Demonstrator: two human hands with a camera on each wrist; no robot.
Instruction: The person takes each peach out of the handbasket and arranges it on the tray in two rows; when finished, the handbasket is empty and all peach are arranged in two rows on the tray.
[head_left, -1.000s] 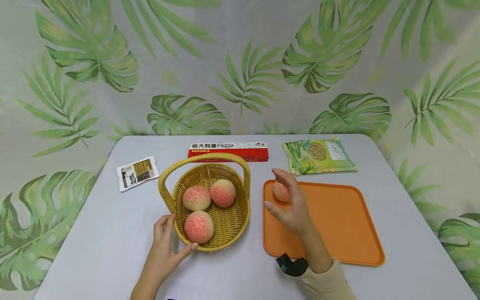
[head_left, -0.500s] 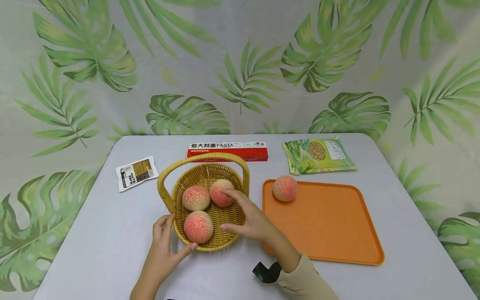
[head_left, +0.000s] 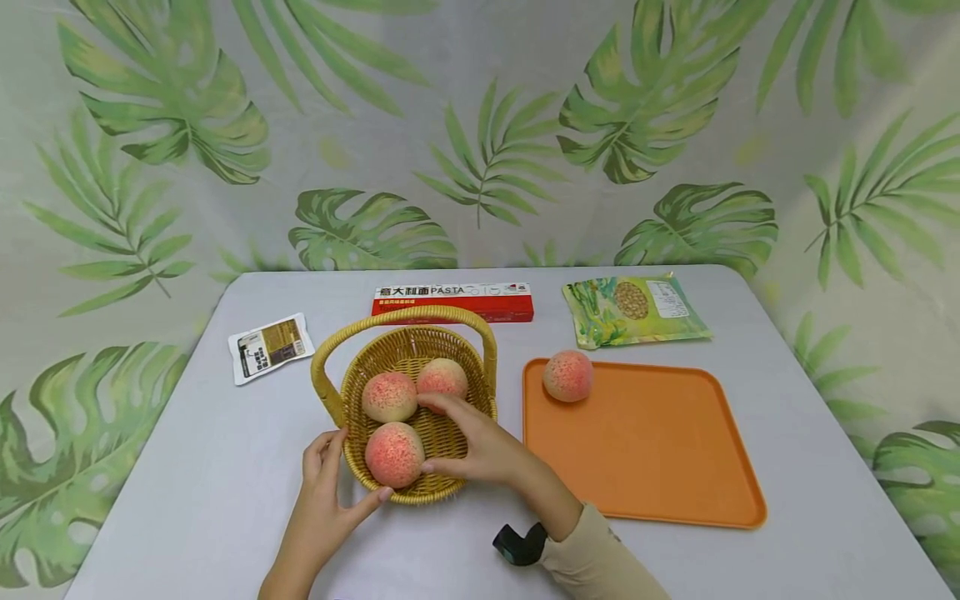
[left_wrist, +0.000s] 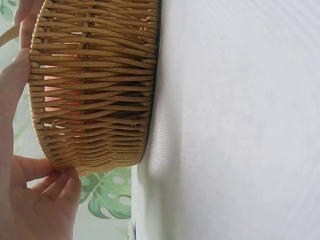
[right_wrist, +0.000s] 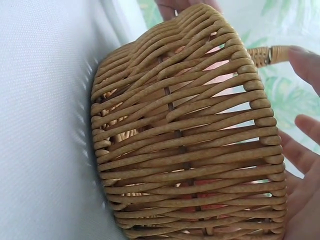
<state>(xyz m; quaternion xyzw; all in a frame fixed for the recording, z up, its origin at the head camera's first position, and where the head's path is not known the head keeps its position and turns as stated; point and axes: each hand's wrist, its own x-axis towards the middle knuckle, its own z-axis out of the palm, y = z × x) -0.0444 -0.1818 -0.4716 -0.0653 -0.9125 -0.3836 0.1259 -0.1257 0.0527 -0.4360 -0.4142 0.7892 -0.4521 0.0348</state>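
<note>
On the head feed I have the wicker basket (head_left: 412, 342) standing upright on the white table (head_left: 187, 467), its arched handle (head_left: 405, 313) raised. The left hand (head_left: 327, 502) grasps the basket rim: thumb at the front edge, fingers at the left side; the left wrist feed confirms both contacts. The right hand (head_left: 486, 450) is positioned over the basket interior, thumb and fingers spread apart and not clenched. Its thumb lies at the right side of the front peach (head_left: 394, 455); I cannot tell whether they touch. Two further peaches sit behind that one inside the basket: a rear left peach (head_left: 389, 397) and a rear right peach (head_left: 442, 379), the latter partly covered by the right hand. A fourth peach (head_left: 567, 376) rests in the rear left corner of the orange tray (head_left: 652, 433), right of the basket. Along the rear I note a red-and-white pasta box (head_left: 510, 311) behind the basket, a green bean pouch (head_left: 633, 310) behind the tray, and a brown-and-white packet (head_left: 271, 348) at left.
</note>
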